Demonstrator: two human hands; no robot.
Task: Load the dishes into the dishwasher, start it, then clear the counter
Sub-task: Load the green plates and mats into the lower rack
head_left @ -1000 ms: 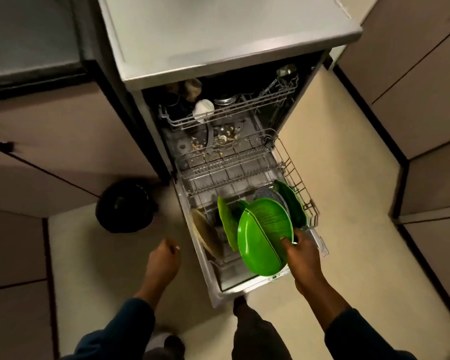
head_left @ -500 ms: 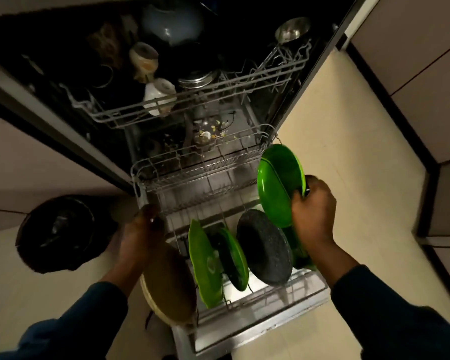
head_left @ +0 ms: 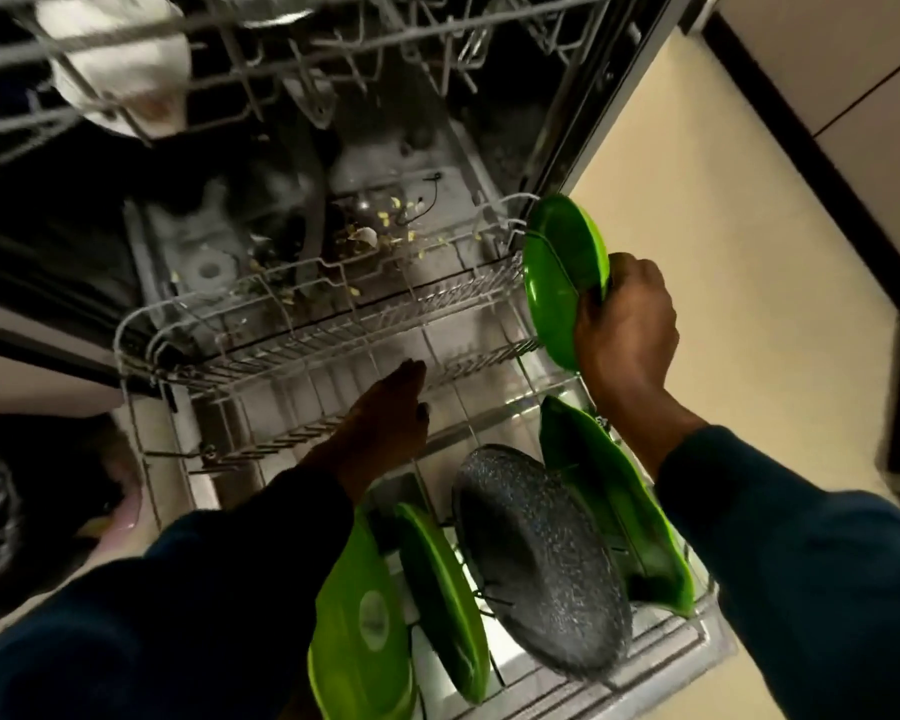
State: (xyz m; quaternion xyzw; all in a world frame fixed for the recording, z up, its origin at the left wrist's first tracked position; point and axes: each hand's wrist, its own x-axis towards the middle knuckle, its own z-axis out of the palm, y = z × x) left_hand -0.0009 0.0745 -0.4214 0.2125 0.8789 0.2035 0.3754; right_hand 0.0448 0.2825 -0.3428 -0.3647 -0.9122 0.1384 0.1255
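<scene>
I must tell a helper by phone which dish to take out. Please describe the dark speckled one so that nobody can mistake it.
Look at the pulled-out lower wire rack of the dishwasher. At its near end several dishes stand on edge in a row. The dark grey speckled round dish stands between two bright green plastic plates, and it alone is not green.

L hand point(head_left: 385, 418) let go of tan plate, now reaches over rack point(head_left: 302, 350).
</scene>
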